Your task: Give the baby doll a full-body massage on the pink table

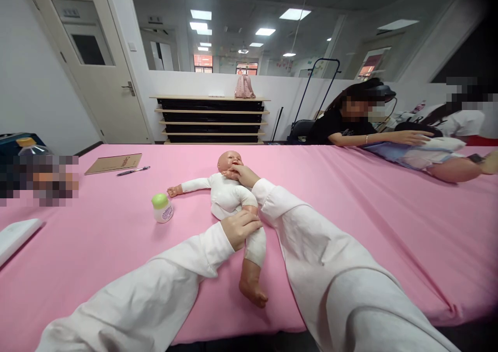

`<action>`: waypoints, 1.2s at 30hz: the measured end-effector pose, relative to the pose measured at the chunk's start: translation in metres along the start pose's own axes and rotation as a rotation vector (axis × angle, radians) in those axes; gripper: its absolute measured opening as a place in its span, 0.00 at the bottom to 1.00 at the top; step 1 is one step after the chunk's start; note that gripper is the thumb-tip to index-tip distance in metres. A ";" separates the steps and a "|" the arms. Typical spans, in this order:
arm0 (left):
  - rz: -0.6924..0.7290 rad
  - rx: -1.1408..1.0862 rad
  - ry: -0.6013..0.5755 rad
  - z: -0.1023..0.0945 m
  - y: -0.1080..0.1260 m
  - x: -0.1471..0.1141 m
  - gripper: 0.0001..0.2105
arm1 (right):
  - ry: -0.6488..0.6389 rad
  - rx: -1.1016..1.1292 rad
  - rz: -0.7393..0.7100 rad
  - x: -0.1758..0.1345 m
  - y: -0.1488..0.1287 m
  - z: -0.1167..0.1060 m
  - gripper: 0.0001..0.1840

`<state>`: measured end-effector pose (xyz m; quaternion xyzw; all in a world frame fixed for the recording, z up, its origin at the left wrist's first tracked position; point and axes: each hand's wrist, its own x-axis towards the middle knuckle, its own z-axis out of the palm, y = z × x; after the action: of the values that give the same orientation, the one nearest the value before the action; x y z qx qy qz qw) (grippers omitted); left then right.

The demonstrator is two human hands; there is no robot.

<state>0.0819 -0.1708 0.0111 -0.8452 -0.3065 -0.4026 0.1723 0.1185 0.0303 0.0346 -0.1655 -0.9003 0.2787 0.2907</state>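
A baby doll [225, 195] with a white cloth body lies on its back on the pink-covered table [128, 269]. Its head points away from me, and one arm stretches out to the left. My left hand [241, 228] is closed over the doll's leg, around the knee. Just below the doll's face, my right hand [244, 175] has its fingers closed at the doll's small hand; that arm is mostly hidden behind my hand and sleeve. Left of the doll stands a small white jar [163, 213] with a green lid.
A brown notebook [114, 163] and a pen [133, 171] lie at the far left. A white object [17, 238] sits at the left edge. Across the table on the right, a person [350, 118] handles another doll [451, 169]. Behind stands a shelf unit [212, 111].
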 end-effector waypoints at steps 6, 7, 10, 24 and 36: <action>-0.125 -0.040 0.014 -0.061 0.035 -0.007 0.14 | 0.627 0.395 0.264 -0.011 0.045 -0.024 0.10; -0.133 -0.052 -0.010 -0.072 0.044 -0.013 0.14 | 0.776 0.494 0.351 -0.017 0.057 -0.031 0.11; -0.142 -0.079 -0.087 -0.096 0.065 -0.039 0.14 | 0.939 0.603 0.496 -0.044 0.092 -0.049 0.14; -0.150 -0.030 -0.007 -0.095 0.076 -0.078 0.16 | 1.047 0.799 0.739 -0.070 0.105 -0.057 0.13; 0.063 -0.106 0.102 -0.034 0.014 0.017 0.12 | 0.225 0.019 0.080 -0.006 0.002 -0.018 0.15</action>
<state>0.0796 -0.1929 0.0453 -0.8408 -0.2487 -0.4551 0.1552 0.1350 0.0366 0.0431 -0.2287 -0.8518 0.2783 0.3803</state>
